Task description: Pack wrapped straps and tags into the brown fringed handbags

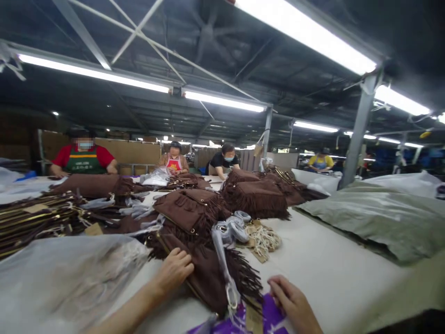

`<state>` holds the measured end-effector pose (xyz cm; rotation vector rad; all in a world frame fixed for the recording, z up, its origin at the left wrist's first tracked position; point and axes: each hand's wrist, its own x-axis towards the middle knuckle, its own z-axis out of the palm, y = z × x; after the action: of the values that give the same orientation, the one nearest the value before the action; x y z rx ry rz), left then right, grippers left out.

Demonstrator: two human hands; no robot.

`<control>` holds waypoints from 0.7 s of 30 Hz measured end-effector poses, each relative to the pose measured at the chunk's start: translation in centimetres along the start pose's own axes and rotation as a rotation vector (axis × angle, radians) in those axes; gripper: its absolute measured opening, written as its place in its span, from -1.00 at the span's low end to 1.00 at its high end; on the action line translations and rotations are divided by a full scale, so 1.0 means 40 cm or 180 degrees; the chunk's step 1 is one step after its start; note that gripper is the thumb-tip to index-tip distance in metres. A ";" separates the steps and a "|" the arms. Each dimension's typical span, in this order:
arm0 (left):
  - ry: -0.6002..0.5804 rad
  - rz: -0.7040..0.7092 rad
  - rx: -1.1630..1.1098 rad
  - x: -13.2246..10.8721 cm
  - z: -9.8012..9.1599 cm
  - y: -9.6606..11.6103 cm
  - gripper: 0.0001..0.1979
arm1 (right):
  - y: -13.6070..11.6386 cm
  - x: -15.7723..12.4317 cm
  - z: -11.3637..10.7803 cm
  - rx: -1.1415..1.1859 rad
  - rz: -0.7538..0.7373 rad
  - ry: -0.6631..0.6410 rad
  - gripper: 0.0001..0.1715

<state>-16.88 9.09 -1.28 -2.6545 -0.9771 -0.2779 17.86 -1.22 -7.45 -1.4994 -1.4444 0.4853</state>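
A brown fringed suede bag [208, 271] lies in front of me on the long white table [330, 269]. My left hand [174, 269] rests on its left edge with the fingers curled over the suede. My right hand [292, 301] lies beside the fringe, fingers bent and pressing down on a purple sheet [269, 317]. A grey strap [225, 241] runs over the bag down to a metal clasp near the purple sheet. A bundle of string tags [262, 239] sits just beyond.
More brown fringed bags [257, 195] are piled along the table. Gold-trimmed straps [34, 218] lie at left, a clear plastic bag [62, 273] at near left, a grey-green sack [375, 218] at right. Several workers [83, 157] stand at the far end. A steel post [358, 134] rises right.
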 end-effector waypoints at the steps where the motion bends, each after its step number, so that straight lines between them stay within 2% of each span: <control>1: -0.0127 -0.0072 -0.0090 -0.019 0.018 0.011 -0.83 | -0.015 -0.004 -0.002 -0.0058 -0.0045 0.0035 -0.55; 3: -0.0246 -0.0227 -0.0325 -0.050 0.012 0.031 -0.77 | -0.065 -0.016 0.004 -0.0274 -0.0381 -0.0060 -0.62; 6: -0.0310 -0.0434 -0.0686 -0.083 -0.051 0.077 -0.63 | -0.158 -0.036 0.044 -0.0546 -0.1040 -0.0618 -0.73; 7: -0.0356 -0.0545 -0.0800 -0.090 -0.070 0.101 -0.66 | -0.183 -0.040 0.063 -0.0670 -0.1178 -0.0834 -0.73; 9: -0.0545 -0.0786 -0.1051 -0.097 -0.084 0.156 -0.85 | -0.214 -0.044 0.100 -0.0983 -0.1329 -0.1203 -0.66; 10: -0.0674 -0.0886 -0.1158 -0.096 -0.077 0.185 -0.89 | -0.220 -0.043 0.115 -0.1128 -0.1381 -0.1350 -0.62; 13: -0.0978 -0.1089 -0.1316 -0.080 -0.014 0.263 -0.73 | -0.214 -0.033 0.137 -0.1351 -0.1574 -0.1639 -0.56; 16: -0.1053 -0.1081 -0.1235 -0.056 0.044 0.309 -0.79 | -0.199 -0.022 0.138 -0.1518 -0.1692 -0.1888 -0.51; 19: -0.1066 -0.0735 -0.0971 -0.052 0.045 0.310 -0.72 | -0.188 -0.016 0.147 -0.1885 -0.1729 -0.1924 -0.64; 21: -0.0986 -0.0739 -0.0941 -0.066 0.020 0.274 -0.73 | -0.178 -0.012 0.159 -0.2146 -0.1756 -0.1871 -0.74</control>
<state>-11.61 -0.18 -5.07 -2.9080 -1.4474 -0.0619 8.74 -0.57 -4.65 -1.4003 -2.5748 0.0811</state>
